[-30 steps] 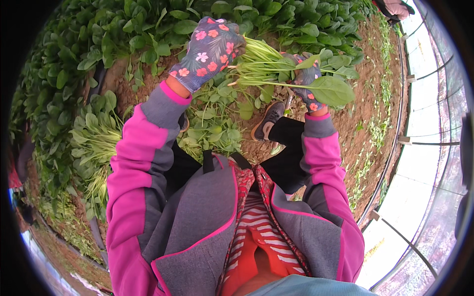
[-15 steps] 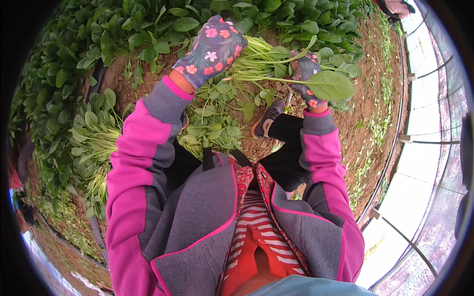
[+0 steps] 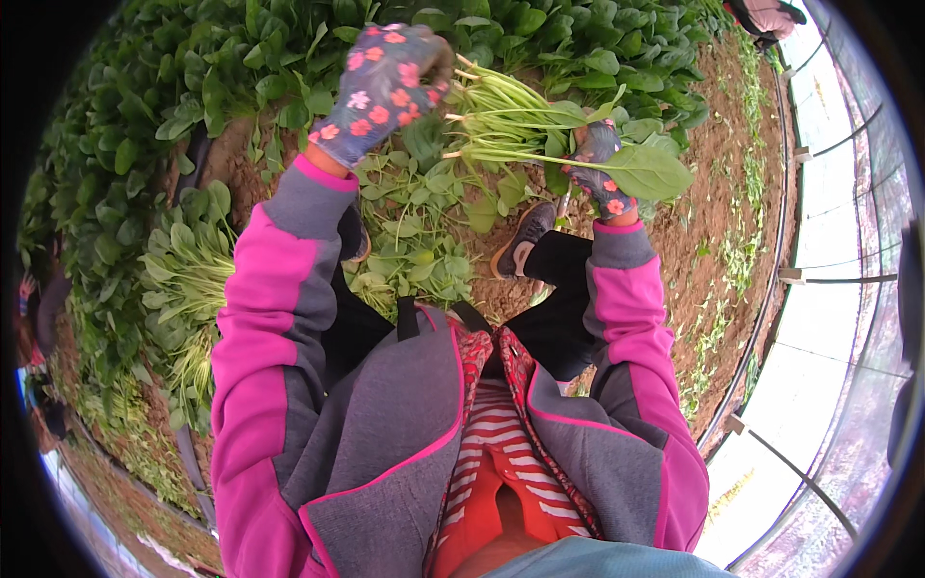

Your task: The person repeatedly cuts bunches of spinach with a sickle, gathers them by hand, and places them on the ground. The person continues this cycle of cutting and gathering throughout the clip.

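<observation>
My left hand (image 3: 383, 87), in a grey glove with pink flowers, grips the root end of a bunch of leafy greens (image 3: 540, 130). The stalks run to the right, where my right hand (image 3: 599, 171), in the same kind of glove, closes around them near the leaves. A broad leaf (image 3: 647, 171) sticks out past the right glove. The bunch hangs above the soil in front of my knees.
Rows of growing greens (image 3: 241, 58) fill the bed ahead and to the left. A pile of cut greens (image 3: 188, 289) lies at my left. Loose plants (image 3: 414, 250) lie by my shoe (image 3: 525, 236). Bare soil (image 3: 718, 222) and a greenhouse wall (image 3: 819, 289) are on the right.
Both hands have lifted the bunch a little farther from me, and the left hand has slid toward the root ends.
</observation>
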`<state>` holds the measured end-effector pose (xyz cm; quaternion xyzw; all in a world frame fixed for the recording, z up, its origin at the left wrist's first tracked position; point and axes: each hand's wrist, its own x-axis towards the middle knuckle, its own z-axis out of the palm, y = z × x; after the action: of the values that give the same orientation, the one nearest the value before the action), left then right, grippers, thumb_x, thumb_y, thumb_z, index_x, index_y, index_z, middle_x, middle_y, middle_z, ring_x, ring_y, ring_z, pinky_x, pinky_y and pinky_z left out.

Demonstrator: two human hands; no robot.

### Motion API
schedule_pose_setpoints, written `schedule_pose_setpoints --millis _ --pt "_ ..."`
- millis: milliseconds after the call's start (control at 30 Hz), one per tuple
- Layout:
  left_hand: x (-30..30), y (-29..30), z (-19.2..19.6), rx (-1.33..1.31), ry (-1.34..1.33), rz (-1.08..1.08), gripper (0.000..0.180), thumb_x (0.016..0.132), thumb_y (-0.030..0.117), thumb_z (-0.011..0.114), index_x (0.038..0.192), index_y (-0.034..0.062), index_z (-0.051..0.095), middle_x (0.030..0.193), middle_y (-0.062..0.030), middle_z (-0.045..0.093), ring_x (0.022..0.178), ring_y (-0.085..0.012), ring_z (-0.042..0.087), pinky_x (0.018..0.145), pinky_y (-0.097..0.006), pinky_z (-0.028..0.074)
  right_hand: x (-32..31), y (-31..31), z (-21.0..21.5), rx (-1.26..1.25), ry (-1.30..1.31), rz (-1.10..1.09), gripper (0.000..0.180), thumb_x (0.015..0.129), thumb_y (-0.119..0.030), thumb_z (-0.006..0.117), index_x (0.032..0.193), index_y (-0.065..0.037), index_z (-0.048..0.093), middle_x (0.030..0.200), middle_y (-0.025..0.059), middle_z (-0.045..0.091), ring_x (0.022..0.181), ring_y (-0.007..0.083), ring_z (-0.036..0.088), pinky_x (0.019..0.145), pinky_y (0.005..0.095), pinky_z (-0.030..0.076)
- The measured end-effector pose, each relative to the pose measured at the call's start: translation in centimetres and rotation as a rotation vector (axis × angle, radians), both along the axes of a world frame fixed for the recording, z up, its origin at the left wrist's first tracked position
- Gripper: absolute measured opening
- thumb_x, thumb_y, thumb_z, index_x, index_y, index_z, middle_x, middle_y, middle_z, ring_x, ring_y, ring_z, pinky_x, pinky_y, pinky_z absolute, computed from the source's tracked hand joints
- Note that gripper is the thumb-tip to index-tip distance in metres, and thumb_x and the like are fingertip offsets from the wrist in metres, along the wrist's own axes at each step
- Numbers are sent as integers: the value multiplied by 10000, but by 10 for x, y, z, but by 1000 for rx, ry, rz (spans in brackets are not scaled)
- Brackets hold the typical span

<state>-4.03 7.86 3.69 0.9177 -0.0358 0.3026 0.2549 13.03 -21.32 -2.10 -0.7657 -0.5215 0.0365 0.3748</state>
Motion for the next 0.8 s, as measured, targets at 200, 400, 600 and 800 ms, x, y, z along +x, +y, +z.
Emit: schedule_pose_setpoints --millis 200,400,600,800 --pt "-31 31 1 280 225 299 260 784 282 674 981 112 659 901 -80 652 851 -285 615 770 -404 474 33 -1 -36 242 224 102 338 770 -96 692 1069 25 590 818 107 660 576 130 580 425 230 414" --pt "-13 26 6 41 -160 183 219 731 167 691 938 100 662 849 -56 643 846 -267 601 727 -350 477 21 8 -18 244 1335 85 483 819 -48 595 1276 10 448 1109 188 567 778 221 584 513 255 454" --pt "2 -4 21 -214 -167 158 250 741 94 644 991 87 645 861 -88 616 780 -281 586 680 -363 470 -4 14 22 -115 870 -177 631 816 -168 690 1348 -9 391 1211 152 559 1092 254 556 849 330 495" --pt "13 -13 21 -539 -192 110 158 786 99 627 937 65 657 765 -74 653 717 -241 625 673 -323 484 -10 21 22 -72 1027 23 813 612 -79 855 1309 -8 442 1100 58 636 986 176 608 881 334 480"
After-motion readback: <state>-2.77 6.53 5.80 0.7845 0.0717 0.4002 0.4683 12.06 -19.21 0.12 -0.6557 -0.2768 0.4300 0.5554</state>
